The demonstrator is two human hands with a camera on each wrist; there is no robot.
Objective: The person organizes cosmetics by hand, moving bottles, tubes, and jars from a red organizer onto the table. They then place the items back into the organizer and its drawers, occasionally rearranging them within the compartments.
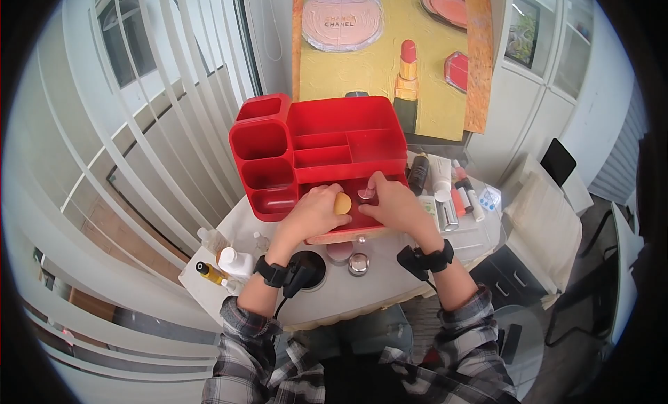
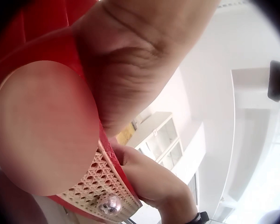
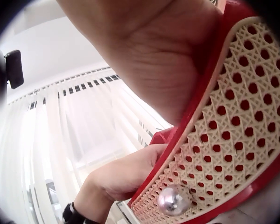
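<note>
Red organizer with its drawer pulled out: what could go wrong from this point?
The yellow disc in the left hand and the silver piece in the right hand are close, so they might knock together. The silver jar stands just in front of the drawer; pulling that further could bump it. The yellow bottle, near the table edge, might fall if brushed.

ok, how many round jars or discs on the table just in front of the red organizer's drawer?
3. Black disc at left, pink one in the middle, silver-topped jar at right. The drawer may hide more.
</note>
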